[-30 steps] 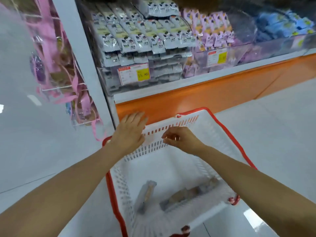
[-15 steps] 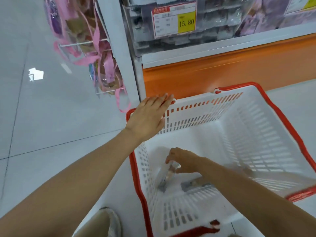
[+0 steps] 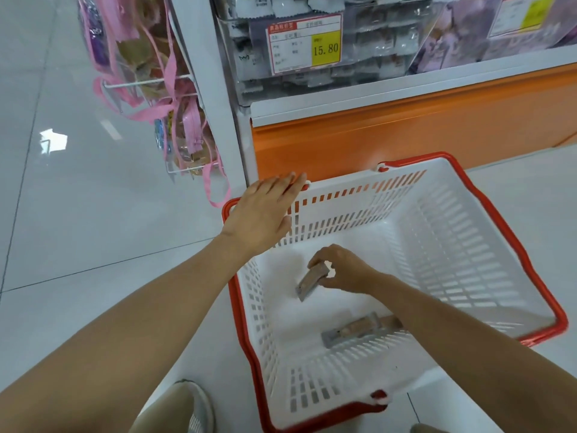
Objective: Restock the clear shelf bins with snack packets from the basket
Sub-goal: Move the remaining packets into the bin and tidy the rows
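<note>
The basket (image 3: 437, 245) is smooth white moulded plastic with slotted walls, and its rim (image 3: 560, 326) is glossy red plastic. The floor tiles (image 3: 62, 214) are pale and polished, mirroring a light. The packet (image 3: 310, 281) near the basket's left wall is shiny film. The far bin (image 3: 374, 57) is clear glossy plastic with a paper price label (image 3: 304, 43). The orange shelf base (image 3: 406, 135) looks smooth and satin.

— Item one: left hand (image 3: 260, 215)?
— Palm down, fingers straight and close together, thumb set a little apart on the right side. Holds nothing. Left forearm (image 3: 140, 307) bare, reaching up from the lower left corner; wrist in line with it.
— Item two: right hand (image 3: 342, 270)?
— Back of hand up, fingers curled. Thumb and fingertips pinch one end of a snack packet (image 3: 309, 281). Right forearm (image 3: 452, 332) bare, entering from the lower right edge.
— Hands touching?
— No. Apart, the left reaching farther forward than the right.
</note>
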`<action>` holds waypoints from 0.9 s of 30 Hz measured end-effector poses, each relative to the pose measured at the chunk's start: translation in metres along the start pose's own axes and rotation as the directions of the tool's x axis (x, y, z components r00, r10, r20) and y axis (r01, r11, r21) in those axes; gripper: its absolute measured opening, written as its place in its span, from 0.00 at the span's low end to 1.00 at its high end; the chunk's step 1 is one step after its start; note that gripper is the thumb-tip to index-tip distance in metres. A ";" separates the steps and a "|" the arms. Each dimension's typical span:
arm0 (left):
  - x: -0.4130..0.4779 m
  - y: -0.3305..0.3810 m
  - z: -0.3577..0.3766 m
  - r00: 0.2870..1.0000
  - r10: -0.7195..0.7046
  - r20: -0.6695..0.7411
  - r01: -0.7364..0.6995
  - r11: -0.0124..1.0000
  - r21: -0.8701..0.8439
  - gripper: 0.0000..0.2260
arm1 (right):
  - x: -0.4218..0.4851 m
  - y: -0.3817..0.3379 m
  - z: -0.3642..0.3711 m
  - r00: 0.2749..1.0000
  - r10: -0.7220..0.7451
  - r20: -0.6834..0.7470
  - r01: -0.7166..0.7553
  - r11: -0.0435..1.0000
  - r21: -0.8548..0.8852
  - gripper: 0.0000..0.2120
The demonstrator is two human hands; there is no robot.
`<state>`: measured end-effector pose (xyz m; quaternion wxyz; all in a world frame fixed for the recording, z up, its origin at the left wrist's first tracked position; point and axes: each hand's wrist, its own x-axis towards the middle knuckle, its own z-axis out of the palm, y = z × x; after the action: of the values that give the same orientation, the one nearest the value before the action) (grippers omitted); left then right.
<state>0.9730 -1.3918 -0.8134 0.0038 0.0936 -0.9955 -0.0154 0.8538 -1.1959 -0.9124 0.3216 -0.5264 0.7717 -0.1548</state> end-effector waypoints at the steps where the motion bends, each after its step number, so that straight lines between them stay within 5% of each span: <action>1: 0.000 0.002 -0.002 1.000 -0.006 0.008 0.006 1.000 -0.017 0.32 | -0.004 -0.002 -0.009 0.998 0.024 -0.059 -0.021 0.998 0.056 0.17; 4: -0.001 0.005 -0.007 0.999 -0.034 -0.019 0.032 0.993 -0.110 0.30 | -0.013 -0.014 -0.037 0.972 0.085 -0.221 -0.020 0.959 0.283 0.21; 8: 0.004 0.018 -0.018 0.974 0.017 -0.225 -0.074 0.967 -0.244 0.21 | -0.031 -0.034 -0.079 0.906 0.151 -0.396 0.038 0.901 0.432 0.19; 10: 0.012 0.029 -0.031 0.981 0.007 -0.192 -0.083 0.915 -0.395 0.18 | -0.039 -0.046 -0.102 0.867 0.189 -0.461 0.087 0.854 0.513 0.18; 15: 0.029 0.052 -0.066 0.993 0.007 0.122 0.094 0.597 -0.797 0.12 | -0.061 -0.078 -0.156 0.786 0.173 -0.593 0.235 0.804 0.546 0.19; 21: 0.037 0.066 -0.121 0.996 -0.021 0.084 0.087 0.250 -0.964 0.12 | -0.077 -0.103 -0.192 0.744 0.093 -0.662 0.333 0.807 0.488 0.28; 27: 0.038 0.066 -0.152 0.998 -0.044 0.047 0.049 0.030 -0.998 0.08 | -0.097 -0.123 -0.207 0.737 -0.012 -0.676 0.308 0.896 0.320 0.18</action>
<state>0.9247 -1.3384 -0.6592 0.0657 0.0967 -0.7006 -0.7039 0.8280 -1.1765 -0.6551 0.1176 -0.4239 0.7350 -0.5160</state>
